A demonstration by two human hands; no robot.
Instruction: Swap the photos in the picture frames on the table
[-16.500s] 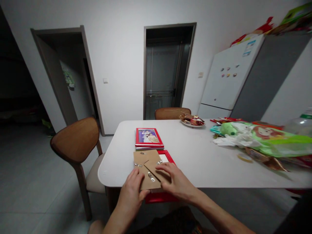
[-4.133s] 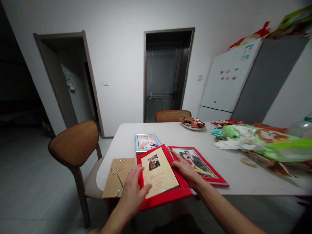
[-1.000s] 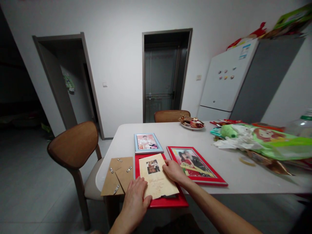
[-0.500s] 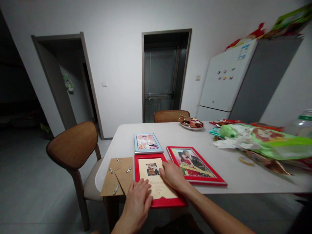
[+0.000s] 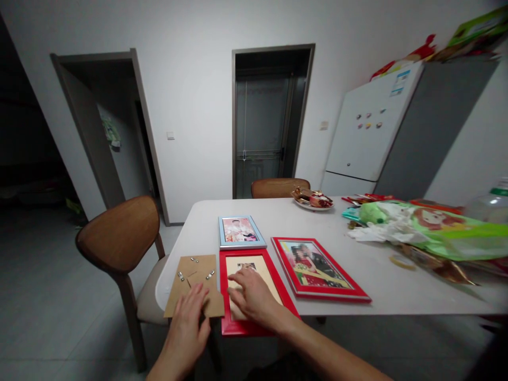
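Card (image 5: 263,270) partly hidden; bottle (image 5: 489,205) cropped

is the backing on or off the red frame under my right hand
Off: the backing board lies beside that red photo frame, cream insert showing.

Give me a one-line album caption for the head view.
Left hand at the brown board, right hand over the cream card in a red frame, blue frame just beyond.

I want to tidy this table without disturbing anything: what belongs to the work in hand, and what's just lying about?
In the work:
red photo frame and its cream insert, under the right hand
brown backing board, under the left hand
probably the blue-framed picture and other red-framed picture

Seemingly just lying about:
laden plate
white tissues
green plastic bag
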